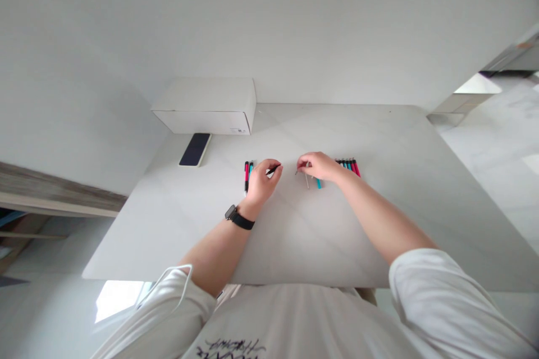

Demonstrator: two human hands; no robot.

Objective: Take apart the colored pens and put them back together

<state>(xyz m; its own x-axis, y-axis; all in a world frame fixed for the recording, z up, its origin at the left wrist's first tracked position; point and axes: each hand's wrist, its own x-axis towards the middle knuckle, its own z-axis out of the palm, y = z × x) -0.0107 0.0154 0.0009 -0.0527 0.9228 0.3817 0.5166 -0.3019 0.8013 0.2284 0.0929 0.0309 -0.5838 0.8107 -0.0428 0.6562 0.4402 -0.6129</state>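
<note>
My left hand (pixel 263 180) is closed, its thumb and fingers pinching a small black pen part (pixel 273 170) above the table. Beside that hand lie a red-and-black pen (pixel 246 175) and a teal one (pixel 251 166), partly covered by my fingers. My right hand (pixel 316 166) pinches a small, thin, pointed piece (pixel 296 171), too small to name surely. Under the right hand, a pale thin stick (pixel 307 181) and a teal barrel (pixel 319 183) rest on the table, both partly hidden. A row of several pens (pixel 350 164) in teal, red and black lies just right of it, partly behind my forearm.
A white box (pixel 206 122) stands against the wall at the table's back left. In front of it lies a phone (pixel 195 150), screen up. The pale table (pixel 303 235) reaches to my body. A dark watch (pixel 241 219) is on my left wrist.
</note>
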